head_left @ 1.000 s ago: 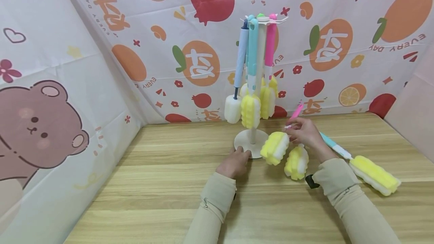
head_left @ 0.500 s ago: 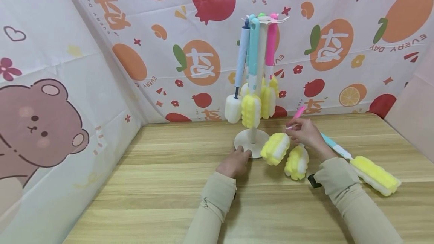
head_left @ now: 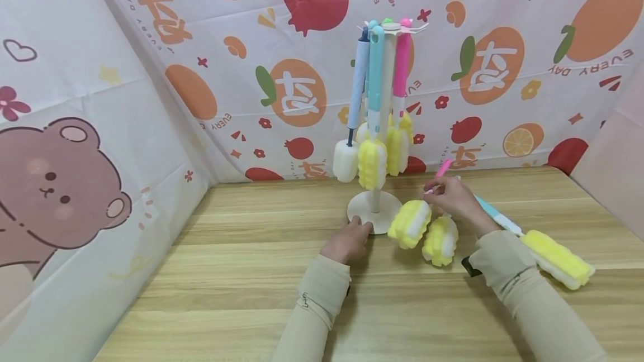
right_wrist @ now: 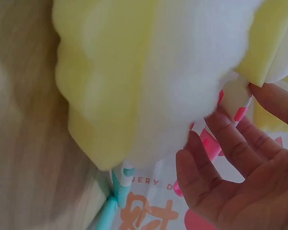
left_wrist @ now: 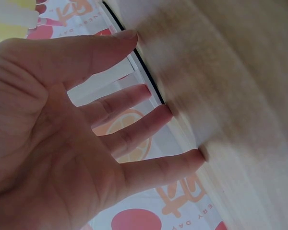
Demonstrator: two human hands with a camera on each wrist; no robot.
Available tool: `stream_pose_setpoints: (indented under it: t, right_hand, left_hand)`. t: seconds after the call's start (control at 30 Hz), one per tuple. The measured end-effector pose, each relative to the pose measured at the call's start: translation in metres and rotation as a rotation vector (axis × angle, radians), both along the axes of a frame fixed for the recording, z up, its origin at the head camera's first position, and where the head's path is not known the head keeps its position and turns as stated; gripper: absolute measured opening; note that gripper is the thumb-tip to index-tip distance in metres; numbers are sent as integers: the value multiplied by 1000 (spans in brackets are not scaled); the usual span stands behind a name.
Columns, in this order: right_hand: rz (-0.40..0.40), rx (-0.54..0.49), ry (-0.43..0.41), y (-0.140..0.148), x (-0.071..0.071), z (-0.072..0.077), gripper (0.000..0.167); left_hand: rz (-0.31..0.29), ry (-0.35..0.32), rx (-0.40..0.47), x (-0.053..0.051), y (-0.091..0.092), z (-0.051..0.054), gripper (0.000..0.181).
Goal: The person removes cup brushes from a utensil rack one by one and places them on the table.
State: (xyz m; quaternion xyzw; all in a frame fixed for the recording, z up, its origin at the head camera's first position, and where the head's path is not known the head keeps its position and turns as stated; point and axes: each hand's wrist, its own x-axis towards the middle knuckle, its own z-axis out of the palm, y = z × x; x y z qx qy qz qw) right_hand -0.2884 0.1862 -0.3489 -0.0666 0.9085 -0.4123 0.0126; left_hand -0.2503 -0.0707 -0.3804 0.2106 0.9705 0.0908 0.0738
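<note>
The left hand (head_left: 348,241) rests on the front rim of the white round base (head_left: 358,205) of a brush stand; in the left wrist view its straight fingers touch base edge and table. Beside the stand, the right hand (head_left: 455,200) pinches the neck of a pink-handled brush (head_left: 410,223), its yellow-and-white sponge end tilted down to the left. A second sponge head (head_left: 440,242) lies just below that hand, its handle mostly hidden. On the stand hang several brushes, among them a white one (head_left: 345,161), a teal one (head_left: 375,71) and a pink one (head_left: 402,66).
A teal-and-white brush with a long yellow sponge (head_left: 555,258) lies on the table (head_left: 241,289) at the right, partly behind the right forearm. Printed cloth (head_left: 226,99) stands behind the table and along its left side.
The pink brush in the right hand has dropped slightly, its sponge shifting a little down and to the right. The left hand stays on the base.
</note>
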Motion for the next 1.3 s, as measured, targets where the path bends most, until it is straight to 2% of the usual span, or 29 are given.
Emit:
stream_pose_setpoints:
  t: [0.17, 0.8, 1.03, 1.3]
  right_hand:
    - [25, 68, 50, 2, -2, 3, 38]
    - [88, 126, 33, 7, -7, -2, 31]
    - [142, 220, 53, 10, -11, -10, 30]
    - [155, 279, 54, 8, -13, -13, 27]
  left_hand:
    - [2, -2, 4, 0, 0, 0, 25]
    - [-3, -1, -1, 1, -1, 0, 27]
    - [8, -14, -15, 0, 1, -1, 26]
    - [4, -11, -5, -1, 0, -1, 27]
